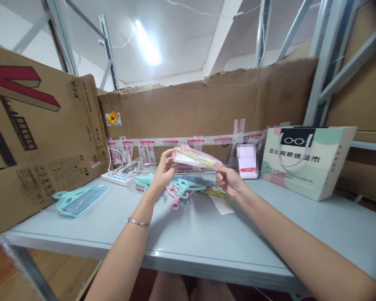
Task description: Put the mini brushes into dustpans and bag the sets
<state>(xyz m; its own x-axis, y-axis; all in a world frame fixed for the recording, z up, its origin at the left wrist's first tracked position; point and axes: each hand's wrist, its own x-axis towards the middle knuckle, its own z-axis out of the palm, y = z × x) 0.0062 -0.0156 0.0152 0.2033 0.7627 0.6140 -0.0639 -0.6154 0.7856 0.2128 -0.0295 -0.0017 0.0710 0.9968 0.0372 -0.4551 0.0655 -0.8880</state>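
Both my hands hold up a pink brush set in a clear packet [194, 158] above the grey table [203, 234]. My left hand [164, 168] pinches its left end, fingers closed round it. My right hand [228, 179] grips the right end from below. Under the packet lie a pink brush [174, 197] and a teal brush [187, 186] on the table. A silver bangle is on my left wrist.
A teal brush and dustpan set in a clear bag [80, 200] lies at the table's left. A white power strip [117, 178] with cables, a phone [247, 161] propped against the cardboard wall [213, 104], and a paper gift bag [310, 161] stand behind. Paper slips [221, 204] lie mid-table.
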